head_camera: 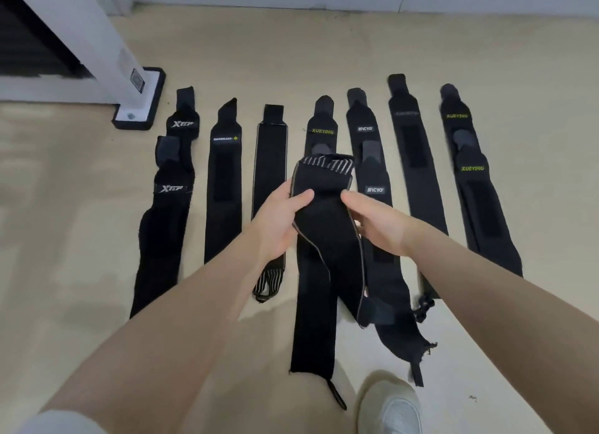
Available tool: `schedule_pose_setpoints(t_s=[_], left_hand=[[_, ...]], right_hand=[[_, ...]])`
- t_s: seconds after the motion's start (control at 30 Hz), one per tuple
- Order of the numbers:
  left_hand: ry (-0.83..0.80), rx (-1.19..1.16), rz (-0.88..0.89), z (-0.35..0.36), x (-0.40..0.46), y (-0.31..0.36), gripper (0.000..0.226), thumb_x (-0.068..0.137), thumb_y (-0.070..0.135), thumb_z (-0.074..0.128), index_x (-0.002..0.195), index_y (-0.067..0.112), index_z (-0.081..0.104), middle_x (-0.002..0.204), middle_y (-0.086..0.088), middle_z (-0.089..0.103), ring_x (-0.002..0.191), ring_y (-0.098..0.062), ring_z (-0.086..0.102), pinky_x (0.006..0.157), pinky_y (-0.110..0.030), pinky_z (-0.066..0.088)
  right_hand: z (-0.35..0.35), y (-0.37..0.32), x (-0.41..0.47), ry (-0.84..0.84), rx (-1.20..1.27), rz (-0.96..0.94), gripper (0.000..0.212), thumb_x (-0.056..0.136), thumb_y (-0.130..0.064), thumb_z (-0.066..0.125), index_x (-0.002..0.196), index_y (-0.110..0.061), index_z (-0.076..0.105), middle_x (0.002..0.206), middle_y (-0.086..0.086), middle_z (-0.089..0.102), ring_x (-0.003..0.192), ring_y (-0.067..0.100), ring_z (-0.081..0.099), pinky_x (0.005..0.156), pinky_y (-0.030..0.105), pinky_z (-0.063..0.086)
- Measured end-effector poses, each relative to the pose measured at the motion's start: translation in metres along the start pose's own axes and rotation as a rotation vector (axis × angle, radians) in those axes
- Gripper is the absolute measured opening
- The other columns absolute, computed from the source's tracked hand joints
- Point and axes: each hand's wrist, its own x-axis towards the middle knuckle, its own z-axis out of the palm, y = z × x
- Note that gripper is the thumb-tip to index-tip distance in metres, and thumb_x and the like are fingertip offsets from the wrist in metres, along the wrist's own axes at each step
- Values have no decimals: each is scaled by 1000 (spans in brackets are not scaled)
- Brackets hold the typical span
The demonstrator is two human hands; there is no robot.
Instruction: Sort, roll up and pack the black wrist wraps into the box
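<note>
Both hands hold one grey-edged black wrist wrap (327, 239) near its far end: the left hand (278, 219) pinches its left edge under the thumb, and the right hand (372, 219) curls its fingers round the right edge. From the grip its long axis runs toward the person, tail sagging over the row of wraps (223, 180) on the floor (81, 206). Rolling would likely start at the striped loop end (327, 164) just beyond the fingers; no box is in view.
</note>
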Motion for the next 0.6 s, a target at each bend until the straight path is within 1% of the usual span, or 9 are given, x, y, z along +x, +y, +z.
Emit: schedule_pose_setpoints(t_s=[0.03, 0.1, 0.17, 0.23, 0.33, 0.4, 0.47, 0.53, 0.6], left_hand=[[11, 23, 15, -1, -3, -2, 30, 98, 8, 47, 127, 11, 54, 120, -11, 65, 110, -25, 62, 88, -35, 53], [31, 76, 34, -3, -6, -5, 27, 98, 8, 47, 122, 13, 57, 117, -9, 66, 107, -23, 64, 87, -33, 54], [55, 193, 52, -7, -8, -6, 22, 97, 12, 48, 116, 15, 60, 114, -6, 68, 105, -20, 65, 91, -34, 52], [94, 379, 24, -12, -11, -7, 17, 98, 23, 50, 108, 20, 63, 109, 0, 70, 102, -14, 66, 92, -32, 50], [128, 528, -90, -24, -15, -14, 22, 97, 37, 48, 100, 23, 64, 103, 5, 71, 99, -11, 65, 93, -30, 48], [122, 536, -155, -33, -16, -22, 25, 97, 37, 48, 104, 20, 65, 103, 4, 72, 99, -14, 66, 94, -34, 50], [102, 471, -208, -40, -18, -29, 27, 97, 31, 50, 113, 14, 63, 105, 0, 71, 99, -16, 68, 92, -34, 52], [49, 387, -263, -45, -20, -34, 33, 96, 29, 52, 122, 10, 59, 113, -3, 69, 104, -17, 66, 91, -32, 52], [-18, 330, -308, -50, -24, -41, 37, 92, 33, 57, 122, 13, 58, 118, -1, 67, 111, -15, 63, 99, -30, 46]], right_hand=[[-2, -2, 1, 23, 79, -62, 69, 81, -60, 57, 137, -21, 47, 126, -7, 58, 125, 13, 48, 109, 38, 34], [0, -8, 4, 70, 120, -154, 47, 92, -39, 54, 133, -18, 49, 123, 0, 62, 113, 15, 57, 98, 34, 44], [4, -13, 10, 126, 132, -229, 29, 97, -20, 51, 125, -16, 52, 112, 0, 66, 100, 15, 62, 89, 31, 50], [10, -16, 17, 147, 184, -282, 17, 97, -7, 46, 111, -11, 55, 101, 1, 67, 90, 14, 64, 83, 29, 52], [20, -16, 29, 127, 211, -290, 22, 95, 3, 43, 100, -12, 58, 99, 3, 66, 90, 16, 64, 84, 30, 52], [25, -16, 37, 145, 271, -272, 27, 93, 7, 40, 97, -12, 59, 98, 6, 65, 90, 20, 62, 84, 32, 52], [28, -17, 46, 158, 370, -247, 25, 91, 6, 36, 91, -10, 56, 95, 7, 64, 89, 23, 59, 85, 34, 51], [28, -18, 55, 177, 445, -230, 23, 95, 2, 39, 106, -7, 57, 105, 11, 66, 95, 25, 62, 90, 37, 51], [30, -21, 63, 230, 587, -225, 29, 98, 2, 38, 121, -5, 55, 117, 16, 64, 102, 27, 63, 92, 40, 51]])
